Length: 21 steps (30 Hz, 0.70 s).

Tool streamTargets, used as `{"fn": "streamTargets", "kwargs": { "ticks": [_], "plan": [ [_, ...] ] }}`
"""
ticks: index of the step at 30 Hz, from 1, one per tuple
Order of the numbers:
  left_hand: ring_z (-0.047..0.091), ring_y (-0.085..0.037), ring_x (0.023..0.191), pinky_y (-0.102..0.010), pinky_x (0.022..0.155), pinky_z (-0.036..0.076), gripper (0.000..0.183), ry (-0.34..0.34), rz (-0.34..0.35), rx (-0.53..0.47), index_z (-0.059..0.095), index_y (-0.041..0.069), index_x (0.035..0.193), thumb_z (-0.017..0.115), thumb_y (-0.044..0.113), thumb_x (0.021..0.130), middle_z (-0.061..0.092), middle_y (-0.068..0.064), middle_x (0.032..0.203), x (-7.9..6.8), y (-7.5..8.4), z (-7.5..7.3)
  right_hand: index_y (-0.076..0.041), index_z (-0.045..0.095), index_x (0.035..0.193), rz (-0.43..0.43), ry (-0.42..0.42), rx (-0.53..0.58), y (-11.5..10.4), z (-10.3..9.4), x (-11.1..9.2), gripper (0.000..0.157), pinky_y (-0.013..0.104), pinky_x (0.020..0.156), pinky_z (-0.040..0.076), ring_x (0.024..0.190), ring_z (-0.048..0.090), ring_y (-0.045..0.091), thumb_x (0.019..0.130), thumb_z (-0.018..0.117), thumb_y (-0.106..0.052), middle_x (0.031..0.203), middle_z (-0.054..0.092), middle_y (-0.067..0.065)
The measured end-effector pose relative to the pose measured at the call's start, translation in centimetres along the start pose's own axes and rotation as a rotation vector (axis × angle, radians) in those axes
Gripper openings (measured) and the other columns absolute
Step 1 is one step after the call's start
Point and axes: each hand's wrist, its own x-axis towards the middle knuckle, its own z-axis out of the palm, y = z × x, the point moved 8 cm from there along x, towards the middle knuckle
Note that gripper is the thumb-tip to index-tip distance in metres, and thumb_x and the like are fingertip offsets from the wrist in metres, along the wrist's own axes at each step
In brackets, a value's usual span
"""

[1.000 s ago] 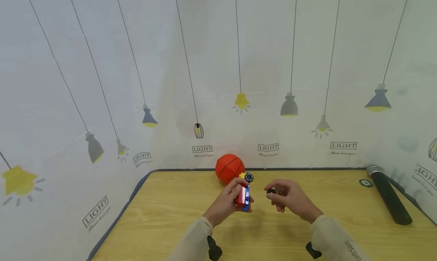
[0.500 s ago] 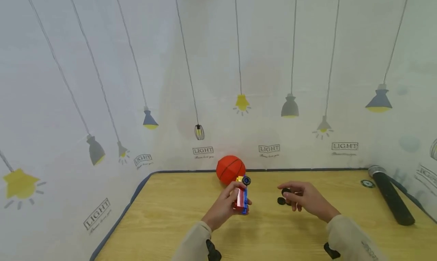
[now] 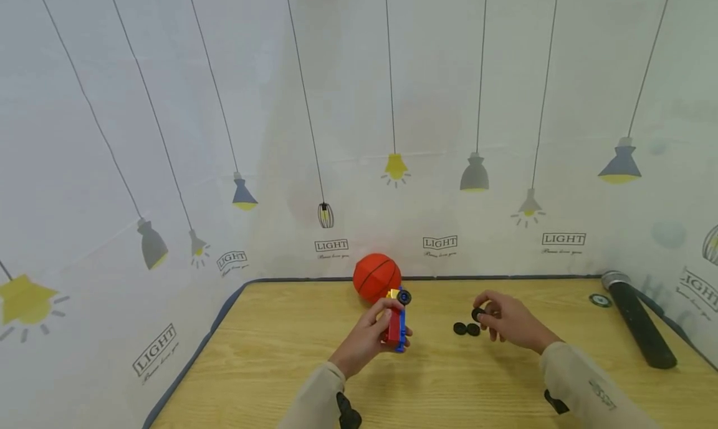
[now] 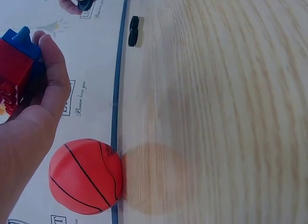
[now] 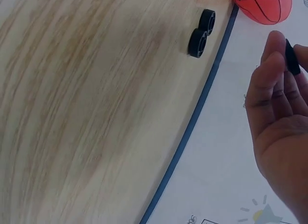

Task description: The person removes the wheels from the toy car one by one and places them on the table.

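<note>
Two hands (image 3: pixel 364 338) (image 3: pixel 515 322), left gripping toy (image 3: pixel 394 329), right pinching black wheel (image 3: pixel 478 314), two loose wheels (image 3: pixel 460 328) between, ball (image 3: pixel 374 275) behind toy

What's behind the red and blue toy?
In the head view, the red ball and wooden table show beyond the toy. The toy and left grip cover the ball's lower right; anything directly behind is hidden.

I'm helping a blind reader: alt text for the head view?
A left hand holds a red, blue and yellow block toy; the right hand pinches a round black wheel. Two black wheels lie on the light wooden table, with a black-lined red ball beyond the toy and a black microphone farther right.
</note>
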Motion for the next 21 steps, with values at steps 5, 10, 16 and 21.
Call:
{"fn": "streamTargets", "kwargs": {
  "ticks": [5,10,16,21],
  "plan": [
    [0.068,-0.023,0.098,-0.035,0.084,0.060,0.030,-0.017,0.002,-0.002,0.047,0.018,0.133,0.031,0.029,0.111,0.064,-0.015,0.114,0.0,0.0,-0.1,0.000,0.055,0.120,0.026,0.040,-0.012,1.0,-0.5,0.0,0.023,0.039,0.053,0.054,0.061,0.063,0.030,0.101,0.058,-0.013,0.082,0.067,0.016],
    [0.069,-0.022,0.097,-0.035,0.084,0.060,0.031,-0.023,0.008,-0.002,0.047,0.017,0.135,0.032,0.030,0.111,0.064,-0.014,0.113,-0.1,-0.1,-0.2,-0.001,0.060,0.119,0.018,0.069,-0.044,1.9,-0.5,0.0,0.023,0.039,0.051,0.053,0.059,0.063,0.028,0.099,0.061,-0.013,0.079,0.067,0.015],
    [0.069,-0.022,0.099,-0.035,0.085,0.059,0.029,-0.026,-0.007,-0.004,0.048,0.019,0.134,0.032,0.028,0.111,0.065,-0.015,0.115,-0.3,0.0,-0.1,-0.001,0.065,0.123,0.088,0.108,-0.066,3.1,-0.2,0.2,0.027,0.036,0.047,0.050,0.057,0.062,0.023,0.097,0.061,-0.008,0.080,0.069,0.014],
    [0.070,-0.022,0.098,-0.036,0.085,0.059,0.028,-0.023,-0.008,0.007,0.049,0.019,0.133,0.033,0.027,0.111,0.066,-0.016,0.114,-0.4,0.1,0.1,-0.001,0.066,0.123,0.155,0.126,-0.073,4.0,-0.1,0.2,0.028,0.035,0.048,0.050,0.056,0.060,0.021,0.096,0.059,-0.004,0.084,0.066,0.014]
  ]
}}
